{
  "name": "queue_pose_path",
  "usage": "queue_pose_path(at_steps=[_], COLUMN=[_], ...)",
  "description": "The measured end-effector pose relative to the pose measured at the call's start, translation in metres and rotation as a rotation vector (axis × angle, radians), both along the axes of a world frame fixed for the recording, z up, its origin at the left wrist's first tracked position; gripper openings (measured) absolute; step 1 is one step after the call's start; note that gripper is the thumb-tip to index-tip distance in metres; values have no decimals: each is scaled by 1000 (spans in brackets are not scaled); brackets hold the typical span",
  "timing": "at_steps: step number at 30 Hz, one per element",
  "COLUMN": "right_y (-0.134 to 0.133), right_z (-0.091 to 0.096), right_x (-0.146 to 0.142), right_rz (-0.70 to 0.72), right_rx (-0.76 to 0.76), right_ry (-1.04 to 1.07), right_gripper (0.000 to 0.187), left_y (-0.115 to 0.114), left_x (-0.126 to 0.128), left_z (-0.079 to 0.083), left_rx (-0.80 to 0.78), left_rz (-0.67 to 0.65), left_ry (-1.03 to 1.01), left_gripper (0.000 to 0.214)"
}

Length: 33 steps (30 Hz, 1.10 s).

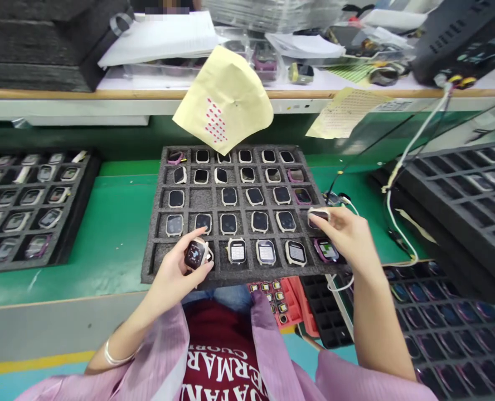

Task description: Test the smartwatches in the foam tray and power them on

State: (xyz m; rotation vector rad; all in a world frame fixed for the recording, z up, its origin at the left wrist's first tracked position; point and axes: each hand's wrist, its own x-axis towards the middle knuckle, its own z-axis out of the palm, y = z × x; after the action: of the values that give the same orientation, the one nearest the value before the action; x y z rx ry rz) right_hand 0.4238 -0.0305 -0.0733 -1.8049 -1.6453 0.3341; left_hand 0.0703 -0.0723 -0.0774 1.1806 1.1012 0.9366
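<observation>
A dark grey foam tray (pixel 149 262) with rows of square compartments lies in front of me, most of them holding a smartwatch case without a strap. My left hand (pixel 176 275) pinches a smartwatch (pixel 194 254) with a lit dark face over the front-left compartments. At the tray's right side, my right hand (pixel 350 234) grips a pale-framed smartwatch (pixel 318 218) by its edge, thumb over its screen. Below that hand sits a purple-framed watch (pixel 326 249) with a lit screen. Three pale watches in the front row, one of them a watch (pixel 266 252) near the middle, show white screens.
Another foam tray of watches (pixel 59 234) stands at the left. Stacked trays (pixel 440 217) and a dark tray (pixel 460 328) are at the right. A white cable (pixel 412 139) hangs there. Yellow paper (pixel 243 94) overhangs the shelf's edge (pixel 117 96) above the main tray.
</observation>
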Motion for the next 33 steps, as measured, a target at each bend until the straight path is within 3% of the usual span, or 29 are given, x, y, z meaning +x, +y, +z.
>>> queue_pose_path(at_steps=[2,4,7,10,12,20,26,33], right_y=[-12,-26,-43,-52,-54,-51,-50,-51], right_z=[12,24,33,33,31,16,2,-6], right_x=[-14,-36,-75,-104,-116,-137,-142,-145], right_rz=[19,89,200,291,330,510,596,580], right_rx=[128,115,-139,-451,-560,-618,-535,-530], right_ry=[352,757,1163,1392,1493,1487,1465,1428], right_gripper=[22,16,16,30,41,49,40,39], left_y=[-1,-2,-5,-6,-6,-9,-8,-7], left_x=[1,2,2,1,0,-2,-4,-3], left_z=[-3,-6,-5,-1,2,-3,-3,-8], left_rx=[54,84,77,43,-27,-222,-217,-207], left_rz=[27,57,44,-33,-85,-116,-145,-207], left_ry=[63,92,52,-19,-71,-336,-380,-333], left_gripper=[52,46,36,32,34,44,36,37])
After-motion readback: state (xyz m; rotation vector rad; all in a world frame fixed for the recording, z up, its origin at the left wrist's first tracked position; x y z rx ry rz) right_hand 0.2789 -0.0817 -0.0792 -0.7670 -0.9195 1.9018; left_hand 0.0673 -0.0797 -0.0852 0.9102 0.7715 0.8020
